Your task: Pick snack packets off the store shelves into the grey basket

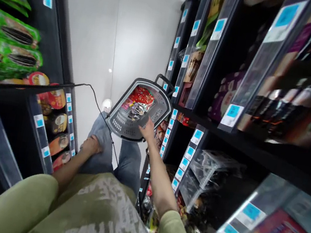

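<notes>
Centrally, a grey plastic basket [161,108] lies in a narrow aisle before the person's knees, with red packets [142,95] and other small packages gathered within its far part. The right hand [147,128] reaches over the near side of the basket, its thumb along the inner edge; the fingers are partly lost against the grey plastic, so one cannot tell whether they grip it or merely touch it. The left hand [92,145] rests on the jeans [102,129] at the left knee, away from the basket; how far its fingers are curled cannot be told.

Principal hazards, by cause. (a) Tipping: whether the basket is borne by the floor [97,30] is hidden; if it is not, a one-sided pull by the right hand could tilt it and slide the packets toward the lower wall. (b) Snagging: the black cable [90,85] arcs from the left, past the basket's left corner and down between the legs; a step or a turn of the basket could catch it. (c) Collision: the raised handle [162,76] stands close to the right-hand shelving [196,115], and a careless swing could knock its price labels [167,132] or nearby goods. (d) Stumbling: the white shoe [107,104] shows just beside the basket, leaving little room for the foot.
</notes>
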{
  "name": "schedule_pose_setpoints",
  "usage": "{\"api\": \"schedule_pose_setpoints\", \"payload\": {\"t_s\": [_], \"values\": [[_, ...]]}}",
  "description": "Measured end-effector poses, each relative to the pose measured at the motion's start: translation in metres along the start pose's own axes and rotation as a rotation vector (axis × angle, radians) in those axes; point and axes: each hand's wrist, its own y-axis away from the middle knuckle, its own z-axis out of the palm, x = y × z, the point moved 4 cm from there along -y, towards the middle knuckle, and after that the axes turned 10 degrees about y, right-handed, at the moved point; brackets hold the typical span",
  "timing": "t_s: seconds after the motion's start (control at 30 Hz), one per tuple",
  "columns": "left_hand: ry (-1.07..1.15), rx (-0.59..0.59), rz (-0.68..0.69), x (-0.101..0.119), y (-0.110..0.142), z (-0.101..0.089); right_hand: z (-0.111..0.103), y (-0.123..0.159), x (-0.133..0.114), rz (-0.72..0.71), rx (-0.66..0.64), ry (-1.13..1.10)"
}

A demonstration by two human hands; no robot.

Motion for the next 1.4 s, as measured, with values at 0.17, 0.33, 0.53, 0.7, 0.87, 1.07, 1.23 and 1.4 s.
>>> {"api": "schedule_pose_setpoints", "payload": {"t_s": [0.17, 0.33, 0.53, 0.7, 0.87, 1.07, 1.23, 1.4], "values": [[-0.090, 0.121, -0.112, 0.008, -0.020, 0.016, 0.021, -0.065, 0.021, -0.043, 0.070, -0.019], [-0.138, 0.142, -0.128, -0.003, -0.042, 0.009, 0.078, -0.120, 0.025, -0.133, 0.066, -0.069], [-0.045, 0.135, -0.295, -0.023, -0.056, -0.009, 0.179, -0.206, 0.018, -0.174, 0.010, -0.117], [0.049, 0.173, -0.361, -0.030, -0.063, -0.012, 0.253, -0.287, -0.001, -0.126, 0.040, -0.132], [0.047, 0.161, -0.489, -0.044, -0.066, -0.017, 0.319, -0.302, -0.014, -0.091, -0.016, -0.026], [-0.056, 0.075, -0.434, -0.014, -0.062, -0.028, 0.360, -0.240, -0.011, -0.062, -0.197, 0.061], [-0.054, 0.088, -0.405, -0.013, -0.063, -0.029, 0.336, -0.250, -0.003, -0.049, -0.078, 0.010], [-0.060, 0.129, -0.410, -0.027, -0.066, -0.028, 0.326, -0.290, -0.002, -0.019, -0.020, -0.003]]}}
